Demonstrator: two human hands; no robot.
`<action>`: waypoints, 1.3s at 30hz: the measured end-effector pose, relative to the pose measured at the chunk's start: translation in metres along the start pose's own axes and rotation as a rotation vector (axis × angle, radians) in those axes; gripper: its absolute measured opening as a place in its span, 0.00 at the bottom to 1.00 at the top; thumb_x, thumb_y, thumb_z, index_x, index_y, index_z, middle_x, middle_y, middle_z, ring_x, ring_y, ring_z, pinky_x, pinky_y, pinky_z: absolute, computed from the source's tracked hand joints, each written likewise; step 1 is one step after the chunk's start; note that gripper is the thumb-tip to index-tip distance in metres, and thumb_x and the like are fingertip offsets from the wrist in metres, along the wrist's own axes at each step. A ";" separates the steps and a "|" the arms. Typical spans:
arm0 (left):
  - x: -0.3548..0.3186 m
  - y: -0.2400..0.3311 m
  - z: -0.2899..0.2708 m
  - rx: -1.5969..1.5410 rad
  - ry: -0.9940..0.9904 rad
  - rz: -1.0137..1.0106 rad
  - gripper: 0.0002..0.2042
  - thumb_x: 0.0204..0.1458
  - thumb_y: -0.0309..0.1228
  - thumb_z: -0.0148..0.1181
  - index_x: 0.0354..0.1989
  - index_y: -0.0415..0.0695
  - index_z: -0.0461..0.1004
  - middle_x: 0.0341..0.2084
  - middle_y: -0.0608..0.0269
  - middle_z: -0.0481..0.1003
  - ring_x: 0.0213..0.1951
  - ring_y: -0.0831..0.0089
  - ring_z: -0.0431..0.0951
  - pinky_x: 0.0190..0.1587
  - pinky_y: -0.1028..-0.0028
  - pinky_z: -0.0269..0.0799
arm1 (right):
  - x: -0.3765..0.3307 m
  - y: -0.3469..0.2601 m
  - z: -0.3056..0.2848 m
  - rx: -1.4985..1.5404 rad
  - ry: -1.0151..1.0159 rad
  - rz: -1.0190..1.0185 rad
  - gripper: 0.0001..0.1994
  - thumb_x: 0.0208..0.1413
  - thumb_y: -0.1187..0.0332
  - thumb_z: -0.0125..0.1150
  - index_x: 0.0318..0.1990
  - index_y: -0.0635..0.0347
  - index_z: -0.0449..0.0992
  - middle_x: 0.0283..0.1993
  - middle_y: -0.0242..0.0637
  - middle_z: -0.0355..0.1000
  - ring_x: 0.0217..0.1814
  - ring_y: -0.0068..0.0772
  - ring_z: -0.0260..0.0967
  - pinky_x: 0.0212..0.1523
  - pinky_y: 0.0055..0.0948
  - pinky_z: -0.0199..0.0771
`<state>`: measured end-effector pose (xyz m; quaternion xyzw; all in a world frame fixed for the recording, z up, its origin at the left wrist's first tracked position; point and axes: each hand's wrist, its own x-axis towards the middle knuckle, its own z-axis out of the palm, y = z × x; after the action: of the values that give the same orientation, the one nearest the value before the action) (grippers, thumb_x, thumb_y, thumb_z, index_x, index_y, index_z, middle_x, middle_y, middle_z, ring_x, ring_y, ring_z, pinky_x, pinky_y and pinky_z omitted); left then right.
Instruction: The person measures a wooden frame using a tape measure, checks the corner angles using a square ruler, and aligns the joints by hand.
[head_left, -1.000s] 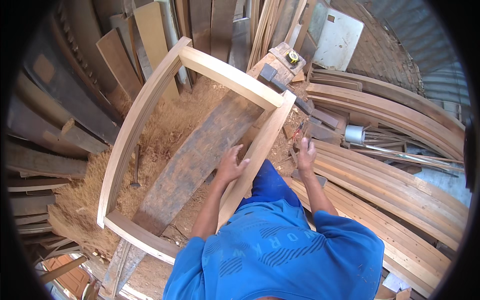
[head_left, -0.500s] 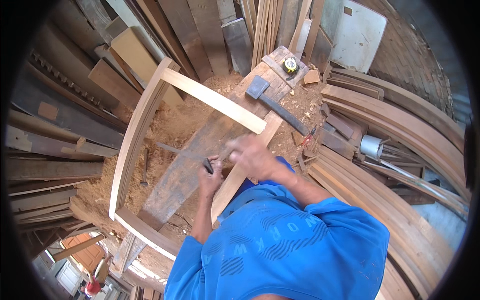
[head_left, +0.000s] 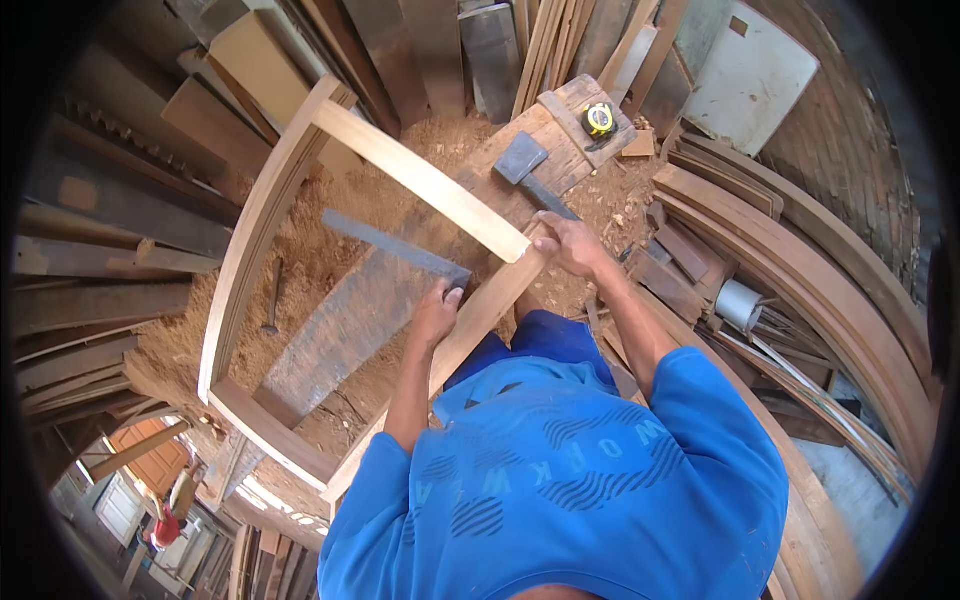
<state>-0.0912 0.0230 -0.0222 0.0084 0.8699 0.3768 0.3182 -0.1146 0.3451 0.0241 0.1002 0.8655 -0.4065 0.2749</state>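
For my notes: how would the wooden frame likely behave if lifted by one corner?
The wooden frame would probably feel stiff: its rails look thick and meet at corners. Lifted only where the right hand grips, it could swing or tip, since most of it extends away.

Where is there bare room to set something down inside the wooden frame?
On the plank, between the left hand and the lower-left frame bar. Crowded: the plank's far end, with hammer and tape measure.

Left hand (head_left: 436, 316) curled, right hand (head_left: 572, 246) farther forward — both gripping
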 end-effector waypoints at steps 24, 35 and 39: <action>0.034 0.044 0.001 -0.306 -0.356 -0.081 0.14 0.58 0.35 0.61 0.47 0.38 0.76 0.31 0.54 0.79 0.32 0.70 0.77 0.36 0.66 0.72 | 0.003 -0.002 0.012 0.075 0.035 0.018 0.24 0.54 0.67 0.62 0.58 0.65 0.72 0.41 0.44 0.76 0.44 0.36 0.73 0.50 0.33 0.72; 0.035 0.043 0.004 -0.278 -0.336 -0.096 0.13 0.56 0.35 0.61 0.44 0.39 0.77 0.26 0.55 0.77 0.27 0.69 0.75 0.32 0.66 0.71 | 0.002 0.010 0.015 0.147 0.039 0.030 0.24 0.54 0.66 0.64 0.59 0.62 0.72 0.43 0.46 0.76 0.45 0.36 0.73 0.49 0.34 0.72; 0.039 0.035 0.010 -0.266 -0.337 -0.097 0.13 0.56 0.35 0.60 0.44 0.39 0.77 0.26 0.52 0.77 0.29 0.65 0.76 0.34 0.63 0.70 | 0.000 -0.002 0.010 0.164 0.029 0.020 0.25 0.55 0.66 0.63 0.60 0.62 0.72 0.47 0.48 0.76 0.49 0.38 0.74 0.52 0.35 0.72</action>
<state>-0.1245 0.0644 -0.0259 -0.0124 0.7464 0.4656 0.4752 -0.1114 0.3364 0.0202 0.1368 0.8322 -0.4718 0.2573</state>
